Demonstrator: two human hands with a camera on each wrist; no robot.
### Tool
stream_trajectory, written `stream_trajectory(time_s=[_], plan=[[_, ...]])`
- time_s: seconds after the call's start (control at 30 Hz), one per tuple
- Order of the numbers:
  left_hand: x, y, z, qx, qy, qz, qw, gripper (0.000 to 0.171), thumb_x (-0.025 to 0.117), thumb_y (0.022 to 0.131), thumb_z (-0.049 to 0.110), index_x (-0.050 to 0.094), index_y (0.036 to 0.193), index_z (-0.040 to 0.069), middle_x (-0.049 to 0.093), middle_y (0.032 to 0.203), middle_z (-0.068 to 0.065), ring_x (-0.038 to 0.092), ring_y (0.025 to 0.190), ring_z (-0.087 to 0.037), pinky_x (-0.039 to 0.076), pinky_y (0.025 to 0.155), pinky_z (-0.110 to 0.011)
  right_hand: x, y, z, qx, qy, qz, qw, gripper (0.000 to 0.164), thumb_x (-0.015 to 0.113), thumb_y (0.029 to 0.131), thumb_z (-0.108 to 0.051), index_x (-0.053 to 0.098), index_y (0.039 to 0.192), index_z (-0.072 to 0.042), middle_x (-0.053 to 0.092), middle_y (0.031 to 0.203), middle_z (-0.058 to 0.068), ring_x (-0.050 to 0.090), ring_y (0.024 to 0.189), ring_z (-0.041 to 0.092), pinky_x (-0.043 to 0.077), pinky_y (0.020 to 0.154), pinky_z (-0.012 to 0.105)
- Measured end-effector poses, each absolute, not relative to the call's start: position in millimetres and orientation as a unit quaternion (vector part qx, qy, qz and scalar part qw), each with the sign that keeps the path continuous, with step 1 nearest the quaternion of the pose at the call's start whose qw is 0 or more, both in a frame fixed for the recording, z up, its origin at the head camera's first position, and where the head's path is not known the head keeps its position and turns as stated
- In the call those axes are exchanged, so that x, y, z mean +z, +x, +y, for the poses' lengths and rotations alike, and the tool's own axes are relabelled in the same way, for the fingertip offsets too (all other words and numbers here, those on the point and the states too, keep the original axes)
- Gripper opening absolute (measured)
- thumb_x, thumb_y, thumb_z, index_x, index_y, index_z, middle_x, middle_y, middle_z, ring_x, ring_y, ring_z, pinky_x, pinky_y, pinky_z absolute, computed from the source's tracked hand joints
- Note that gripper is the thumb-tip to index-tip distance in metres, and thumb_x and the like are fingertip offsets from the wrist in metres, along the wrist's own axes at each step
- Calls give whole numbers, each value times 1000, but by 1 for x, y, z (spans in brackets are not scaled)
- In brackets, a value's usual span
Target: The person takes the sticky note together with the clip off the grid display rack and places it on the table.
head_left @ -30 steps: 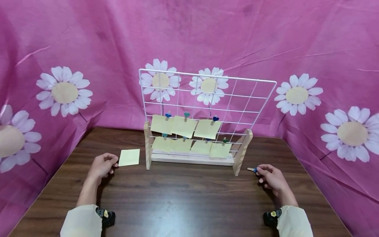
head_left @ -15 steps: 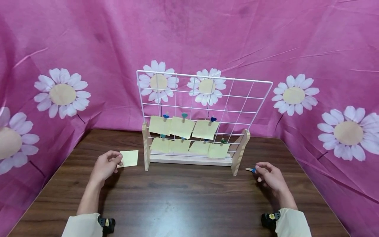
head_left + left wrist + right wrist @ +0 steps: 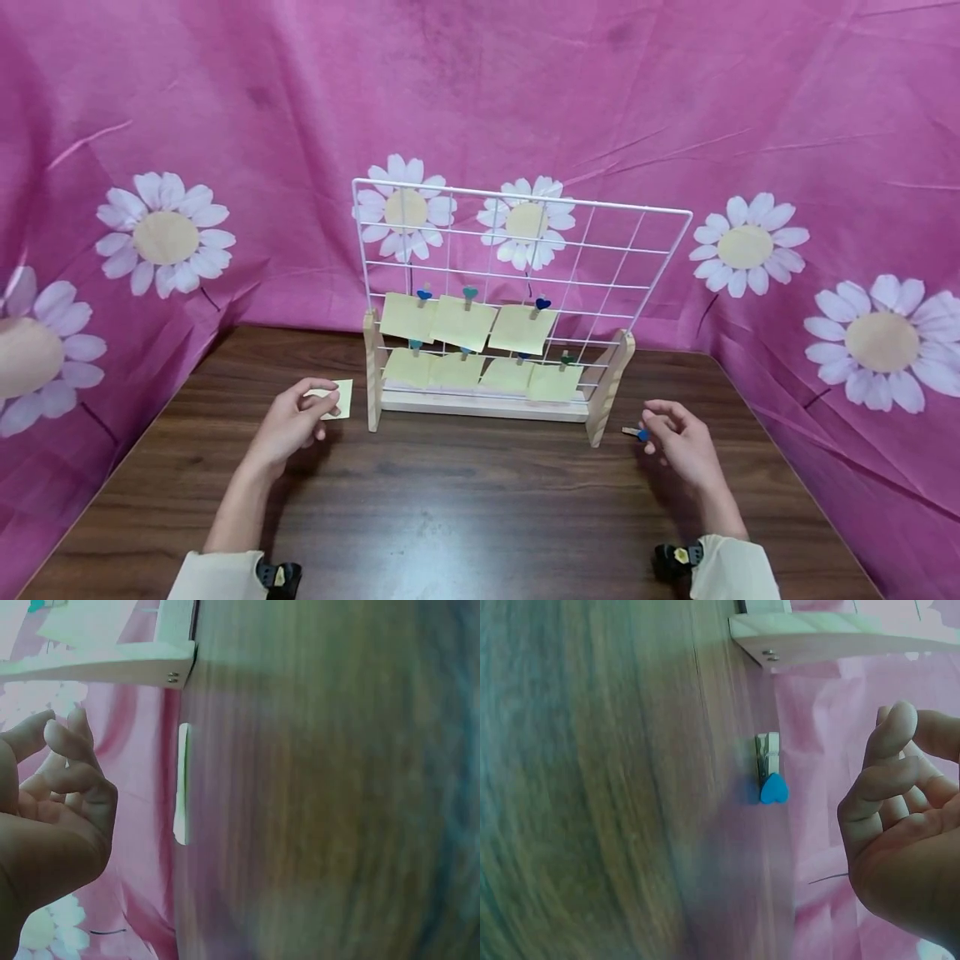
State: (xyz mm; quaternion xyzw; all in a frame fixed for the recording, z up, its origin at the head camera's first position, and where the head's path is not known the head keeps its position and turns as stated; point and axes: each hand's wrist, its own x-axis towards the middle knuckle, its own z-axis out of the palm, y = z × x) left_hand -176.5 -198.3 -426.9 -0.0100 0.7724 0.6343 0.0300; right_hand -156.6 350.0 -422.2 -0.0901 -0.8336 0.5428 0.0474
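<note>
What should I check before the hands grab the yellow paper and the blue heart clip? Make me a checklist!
1. Loose yellow paper lying on the table: ok.
2. Left hand holding that paper: not ok. It hovers over it, gripping nothing.
3. Paper is just one sheet: cannot tell.
4. Blue heart clip lying within easy reach: probably ok, on the table beside the right hand.
5. Right hand holding the clip: not ok, its fingers are apart from it.
6. Rack standing, with room in the upper note row: ok, bare wires right of the third note.
</note>
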Motion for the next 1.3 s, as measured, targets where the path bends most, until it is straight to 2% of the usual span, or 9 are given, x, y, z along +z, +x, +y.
stream_trajectory(time_s=[0.2, 0.37, 0.57, 0.7, 0.9, 1.03, 1.13, 1.3], plan=[[-420, -176, -190, 639, 7, 769, 30, 38, 60, 103, 21, 52, 130, -5, 68, 91, -13, 52, 52, -10, 33, 43, -20, -417, -155, 342, 551, -82, -829, 56, 28, 57, 105, -19, 53, 119, 4, 70, 85, -4, 62, 59, 10, 47, 49, 27], [-419, -176, -182, 627, 50, 777, 28, 33, 61, 102, 14, 55, 126, -7, 68, 90, -16, 52, 51, -12, 44, 47, -25, -410, -155, 337, 557, -84, -824, 51, 22, 58, 105, -22, 55, 111, -1, 71, 84, -8, 62, 60, 10, 46, 49, 27], [-416, -175, -169, 594, 119, 794, 48, 30, 64, 100, 11, 59, 123, -6, 66, 95, -26, 51, 49, -14, 50, 49, -33, -399, -154, 329, 561, -53, -824, 55, 27, 59, 105, -24, 55, 111, 2, 71, 83, -11, 61, 59, 10, 45, 46, 26], [-410, -175, -158, 600, 123, 790, 37, 31, 67, 98, 10, 60, 124, -5, 66, 95, -21, 52, 50, -15, 50, 49, -32, -389, -153, 321, 566, -24, -822, 61, 30, 60, 104, -24, 55, 113, 5, 72, 85, -8, 61, 58, 11, 46, 46, 25], [-405, -180, -136, 571, 109, 813, -11, 33, 71, 96, 13, 63, 124, -2, 70, 92, -15, 54, 46, -19, 50, 48, -33, -378, -152, 309, 576, 14, -813, 78, 25, 60, 104, -15, 55, 111, 8, 73, 84, -5, 60, 56, 11, 54, 53, 26], [-404, -181, -119, 565, 97, 819, -16, 36, 74, 94, 17, 65, 125, 2, 72, 96, -15, 55, 46, -20, 53, 50, -39, -375, -151, 302, 570, 24, -817, 81, 24, 61, 103, -11, 56, 112, 11, 72, 82, -5, 60, 56, 12, 55, 54, 28], [-401, -181, -108, 573, 99, 814, -13, 40, 77, 92, 22, 65, 126, 4, 73, 96, -13, 55, 46, -22, 54, 50, -44, -375, -150, 300, 558, 29, -826, 78, 24, 61, 102, -10, 57, 115, 10, 73, 85, 1, 61, 57, 14, 54, 53, 30], [-395, -181, -96, 577, 112, 809, -21, 44, 80, 90, 22, 65, 129, 7, 73, 96, -10, 56, 47, -23, 54, 51, -45, -375, -152, 295, 550, 49, -830, 79, 24, 62, 101, -7, 58, 116, 11, 73, 90, 14, 62, 58, 13, 57, 55, 33]])
